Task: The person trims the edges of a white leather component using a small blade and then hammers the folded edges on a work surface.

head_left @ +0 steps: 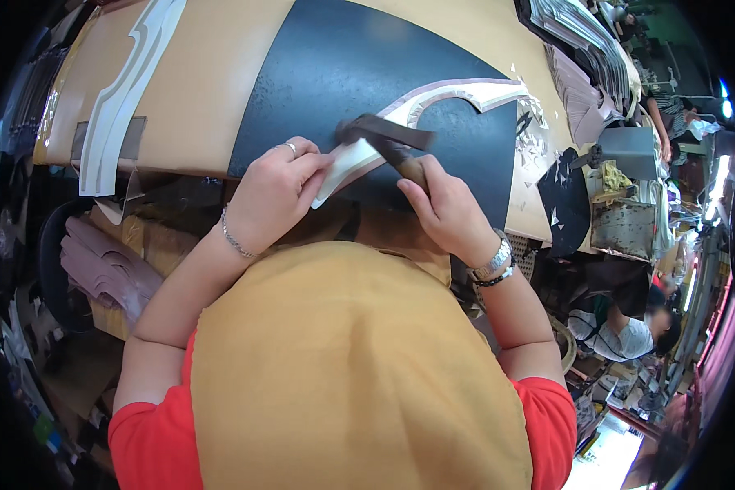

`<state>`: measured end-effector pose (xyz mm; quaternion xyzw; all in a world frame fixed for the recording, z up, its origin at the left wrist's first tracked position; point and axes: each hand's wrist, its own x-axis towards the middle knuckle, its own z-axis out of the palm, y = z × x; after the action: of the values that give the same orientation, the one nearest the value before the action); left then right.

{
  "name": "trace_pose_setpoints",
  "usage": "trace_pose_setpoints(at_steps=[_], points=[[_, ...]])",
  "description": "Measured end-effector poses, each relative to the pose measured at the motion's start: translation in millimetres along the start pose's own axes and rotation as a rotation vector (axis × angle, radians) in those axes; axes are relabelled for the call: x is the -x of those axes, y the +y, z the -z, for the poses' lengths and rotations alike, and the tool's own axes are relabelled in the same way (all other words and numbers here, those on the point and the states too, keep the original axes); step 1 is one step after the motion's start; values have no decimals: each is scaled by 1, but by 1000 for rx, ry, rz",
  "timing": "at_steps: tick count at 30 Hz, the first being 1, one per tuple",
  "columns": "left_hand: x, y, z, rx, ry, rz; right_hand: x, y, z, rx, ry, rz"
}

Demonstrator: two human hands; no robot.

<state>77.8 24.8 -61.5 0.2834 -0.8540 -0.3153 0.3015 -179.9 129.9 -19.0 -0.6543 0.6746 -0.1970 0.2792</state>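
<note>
A curved white piece with mauve edges point(433, 91), like a cut leather part, lies on a black mat point(302, 73). My left hand point(279, 186) pinches its near left edge between thumb and fingers. In my right hand point(449, 202) is a hammer point(384, 137), gripped by its short wooden handle. The dark hammer head is over the piece, just right of my left fingertips; whether it touches the piece I cannot tell. Part of the white strip is hidden under the hammer.
Long white cut strips point(126, 98) lie at the table's left. Stacked sheets point(576, 41) and mauve pieces point(580, 98) are at the far right, with small scissors point(523, 123) among white scraps point(535, 151). A grey metal box point(629, 151) stands beyond. Folded mauve pieces point(106, 265) sit below left.
</note>
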Motion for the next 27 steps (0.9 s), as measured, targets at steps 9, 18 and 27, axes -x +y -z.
trace_pose_setpoints(at_steps=[9,18,27], points=[[12,-3,5,-35,23,-18,-2,3,-6,88,-11,28],[19,-1,10,-68,51,-45,-2,-4,-6,28,-40,25],[22,-4,14,-41,96,-37,0,-10,-10,58,9,71]])
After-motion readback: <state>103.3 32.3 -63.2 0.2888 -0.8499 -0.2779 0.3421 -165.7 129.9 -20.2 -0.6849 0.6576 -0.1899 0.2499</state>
